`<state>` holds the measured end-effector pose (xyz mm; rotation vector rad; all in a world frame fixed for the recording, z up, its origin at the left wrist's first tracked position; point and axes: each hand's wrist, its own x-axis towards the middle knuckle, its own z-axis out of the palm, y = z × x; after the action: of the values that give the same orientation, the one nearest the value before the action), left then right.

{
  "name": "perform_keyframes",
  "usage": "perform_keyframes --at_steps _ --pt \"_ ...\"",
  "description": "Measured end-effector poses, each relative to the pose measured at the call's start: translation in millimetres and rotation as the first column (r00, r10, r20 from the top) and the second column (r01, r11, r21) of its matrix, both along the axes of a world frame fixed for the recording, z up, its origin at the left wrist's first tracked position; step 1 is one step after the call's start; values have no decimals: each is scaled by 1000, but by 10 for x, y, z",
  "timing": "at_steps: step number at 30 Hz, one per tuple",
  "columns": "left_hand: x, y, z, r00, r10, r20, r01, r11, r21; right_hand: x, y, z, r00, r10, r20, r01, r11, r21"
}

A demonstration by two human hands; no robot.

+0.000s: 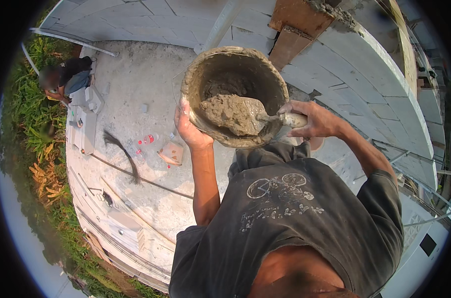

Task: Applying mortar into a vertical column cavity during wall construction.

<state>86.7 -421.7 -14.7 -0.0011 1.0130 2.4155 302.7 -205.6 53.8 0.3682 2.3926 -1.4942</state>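
A mortar-caked bucket (186, 82) is held up in front of me, its mouth tilted so the wet mortar (230, 82) inside shows. My left hand (191, 128) supports it at the left side, with the thumb at the rim and the other fingers hidden behind the wall. My right hand (315, 119) is closed round the handle of a trowel (258, 111). The trowel's blade lies over the bucket's opening, heaped with grey-brown mortar (233, 114). Part of the blade is covered by that heap.
A pale block wall (359, 94) curves along the far and right sides, with brown boards (297, 25) at its top. Another person (74, 79) bends near white blocks at far left. A dark rod (141, 176), plastic bottles (148, 140) and a broken container (171, 153) lie on the floor.
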Motion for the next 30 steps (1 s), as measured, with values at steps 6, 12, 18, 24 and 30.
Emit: perform_keyframes --at_steps 6,12,18,24,30 --pt "-50 80 -286 951 -161 266 112 975 191 256 425 608 998 -51 22 43 962 271" --pt "85 391 -234 954 -172 244 144 981 126 394 1007 1248 990 54 -128 -27 979 203" --pt "203 719 -351 961 -76 267 92 995 -49 370 2069 1110 948 -312 68 319 926 -200" --pt "251 809 -409 969 -76 237 88 995 -41 239 2765 909 926 -358 -118 342 930 -133" --pt "164 759 -499 976 -96 193 110 992 -60 505 1975 1049 933 -354 68 298 862 409"
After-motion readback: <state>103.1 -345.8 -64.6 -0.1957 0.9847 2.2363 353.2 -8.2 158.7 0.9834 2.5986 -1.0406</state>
